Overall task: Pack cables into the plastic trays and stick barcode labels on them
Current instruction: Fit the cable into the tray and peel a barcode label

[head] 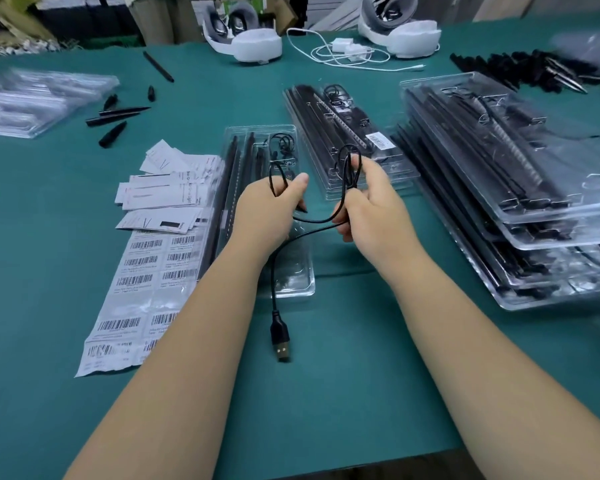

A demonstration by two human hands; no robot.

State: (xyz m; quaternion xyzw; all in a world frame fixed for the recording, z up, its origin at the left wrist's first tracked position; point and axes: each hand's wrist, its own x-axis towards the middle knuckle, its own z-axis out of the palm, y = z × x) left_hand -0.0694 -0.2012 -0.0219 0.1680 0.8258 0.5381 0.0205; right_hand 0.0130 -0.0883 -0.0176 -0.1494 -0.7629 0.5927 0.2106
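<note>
Head view: I see left hand (269, 211) curled round thin black cable (310, 221), small loop over its fingers. Right hand (369, 199) pinching same cable, bigger loop standing above its thumb. Cable sags between hands, then hangs below left hand to USB plug (280, 339) lying on green felt table (343, 393). Clear glossy tray (288, 275) under left hand, dark rods inside. Label sheet (136, 282), white, barcoded, left of left hand. Stacked clear trays (520, 209) right of right hand.
</note>
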